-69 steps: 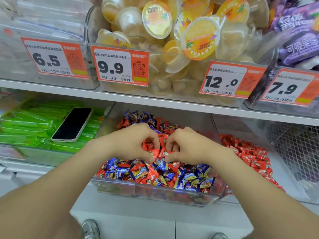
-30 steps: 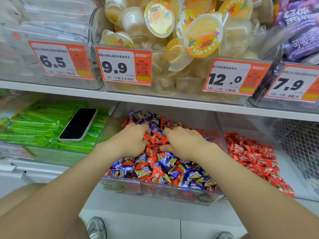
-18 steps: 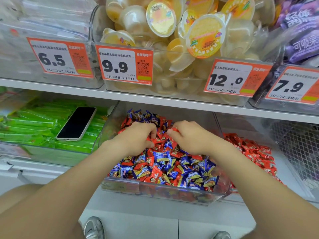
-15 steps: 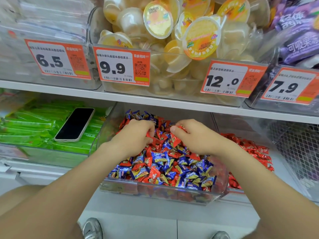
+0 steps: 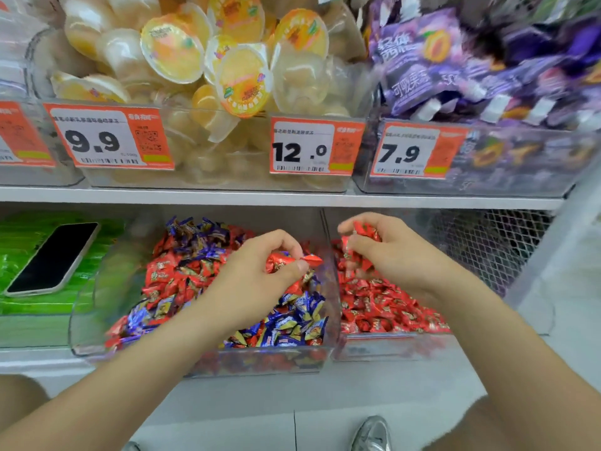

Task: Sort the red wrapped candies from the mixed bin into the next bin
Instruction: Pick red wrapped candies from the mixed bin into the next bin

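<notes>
Reaching in from the bottom edge, two bare forearms stretch over a silver shoe [image 5: 372, 432] on the pale floor. The clear mixed bin [image 5: 208, 364] sits at the front of the lower shelf, filled with blue and red wrapped sweets. Above its right side, close to the dividing wall, the left hand [image 5: 257, 275] has its fingers curled, thumb and fingertips pinching one red wrapped candy [image 5: 292, 259]. Just beside it, the next bin [image 5: 390, 351] holds a heap of red candies [image 5: 383, 307]. The right hand [image 5: 390, 252] hovers over that heap, fingers bent around a small clutch of red sweets [image 5: 366, 230]. Left of the mixed bin, a black phone [image 5: 53, 257] lies face up on green packets [image 5: 19, 304]. On the upper shelf stand jelly cups [image 5: 240, 79] and purple pouches [image 5: 455, 66], fronted by price tags reading 9.9 [image 5: 109, 138], 12.0 [image 5: 313, 146] and 7.9 [image 5: 418, 151].
</notes>
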The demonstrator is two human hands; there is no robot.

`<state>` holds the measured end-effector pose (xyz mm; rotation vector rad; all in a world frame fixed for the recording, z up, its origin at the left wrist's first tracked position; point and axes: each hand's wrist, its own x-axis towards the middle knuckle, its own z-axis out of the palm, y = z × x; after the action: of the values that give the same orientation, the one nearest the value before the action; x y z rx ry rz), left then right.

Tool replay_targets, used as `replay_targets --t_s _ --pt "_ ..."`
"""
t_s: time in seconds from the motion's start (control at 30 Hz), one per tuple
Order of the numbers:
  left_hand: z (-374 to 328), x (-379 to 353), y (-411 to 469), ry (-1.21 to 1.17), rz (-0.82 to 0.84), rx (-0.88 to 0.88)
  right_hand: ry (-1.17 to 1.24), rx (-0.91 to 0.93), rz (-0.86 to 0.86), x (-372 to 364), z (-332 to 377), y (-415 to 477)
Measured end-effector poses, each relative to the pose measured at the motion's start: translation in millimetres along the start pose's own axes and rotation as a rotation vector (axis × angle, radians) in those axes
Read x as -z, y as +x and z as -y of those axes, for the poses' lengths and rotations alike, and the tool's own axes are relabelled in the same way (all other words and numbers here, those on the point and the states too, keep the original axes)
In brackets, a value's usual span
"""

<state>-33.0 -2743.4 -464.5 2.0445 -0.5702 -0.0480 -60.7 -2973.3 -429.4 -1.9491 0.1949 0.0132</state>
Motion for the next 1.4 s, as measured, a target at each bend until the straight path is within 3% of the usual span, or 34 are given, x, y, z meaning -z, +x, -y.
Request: replay_targets --t_s 0.23,0.37,0.47,0.67,0.73,0.8,0.93,1.1,1.27,1.4 --pt "-55 -64 39 0.248 0.164 -0.271 -0.326 -0.237 0.032 51 -42 6" --pt "-65 -91 67 0.483 0.46 -0.209 -0.368 -0.172 -0.105 65 -47 1" --pt "-69 -88 76 0.5 0.629 -0.155 -0.412 -0.101 -0.183 64 -43 -5" --pt "-58 -47 48 -0.019 0.421 -0.145 -0.449 -0.037 -0.152 33 -20 -17" --pt "-47 -27 34 -0.065 0.3 -0.166 -0.475 0.04 -0.138 18 -8 -23" --pt "-29 -2 26 0.077 0.209 -0.146 -0.528 0.152 -0.066 -2 4 -26" --pt "15 42 10 0.333 0.216 0.026 -0.671 0.287 0.192 -46 13 -18" --pt "57 53 0 0.736 0.229 0.007 -0.926 0.388 0.115 -79 8 21" --pt "62 49 7 0.788 0.355 0.032 -1.093 0.268 0.152 -106 5 39" --pt "65 56 16 0.76 0.394 0.082 -1.053 0.222 0.196 -115 -1 46"
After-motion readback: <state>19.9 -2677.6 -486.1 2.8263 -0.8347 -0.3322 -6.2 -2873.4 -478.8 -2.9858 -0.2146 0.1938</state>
